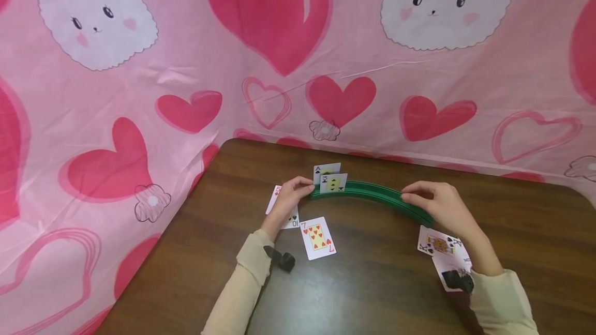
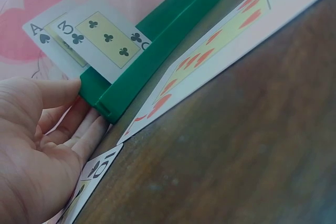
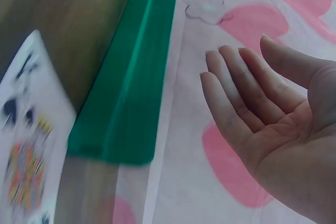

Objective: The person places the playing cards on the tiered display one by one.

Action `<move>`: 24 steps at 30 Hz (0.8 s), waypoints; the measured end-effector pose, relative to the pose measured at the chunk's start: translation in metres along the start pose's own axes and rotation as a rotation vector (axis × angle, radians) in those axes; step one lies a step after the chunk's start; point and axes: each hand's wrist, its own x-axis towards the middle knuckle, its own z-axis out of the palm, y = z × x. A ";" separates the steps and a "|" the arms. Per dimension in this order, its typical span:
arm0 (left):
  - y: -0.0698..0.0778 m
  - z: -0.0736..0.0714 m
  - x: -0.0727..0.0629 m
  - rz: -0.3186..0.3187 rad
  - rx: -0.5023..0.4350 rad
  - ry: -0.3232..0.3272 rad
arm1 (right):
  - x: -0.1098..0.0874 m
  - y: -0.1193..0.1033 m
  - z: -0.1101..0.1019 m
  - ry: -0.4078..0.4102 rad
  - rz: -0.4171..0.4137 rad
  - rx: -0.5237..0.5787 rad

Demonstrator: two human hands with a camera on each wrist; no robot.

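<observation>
A curved green card holder (image 1: 372,193) stands on the table, with an ace of spades (image 2: 39,34) and a three of clubs (image 2: 107,38) upright in its left end. My left hand (image 1: 289,198) grips that end, thumb on the corner and fingers at the lower edge. My right hand (image 1: 440,203) is by the holder's right part; the right wrist view shows its relaxed fingers (image 3: 244,85) apart from the holder and holding nothing. Face up near my left hand lie a seven of hearts (image 1: 318,238) and a black ten (image 1: 292,219).
A red-marked card (image 1: 273,196) is partly covered by my left hand. Near my right wrist lies a king of spades (image 1: 433,242), overlapping another card (image 1: 447,268) that the wrist camera partly hides. A pink heart-print cloth (image 1: 288,92) hangs behind the wooden table (image 1: 363,293).
</observation>
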 end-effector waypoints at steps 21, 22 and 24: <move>0.000 0.000 -0.001 -0.011 -0.005 -0.002 | -0.039 0.051 -0.017 -0.065 0.144 -0.012; 0.000 -0.001 -0.001 -0.011 -0.004 -0.003 | -0.040 0.053 -0.018 -0.071 0.149 -0.017; 0.001 -0.001 -0.001 -0.006 0.000 0.001 | -0.041 0.058 -0.018 -0.094 0.156 -0.009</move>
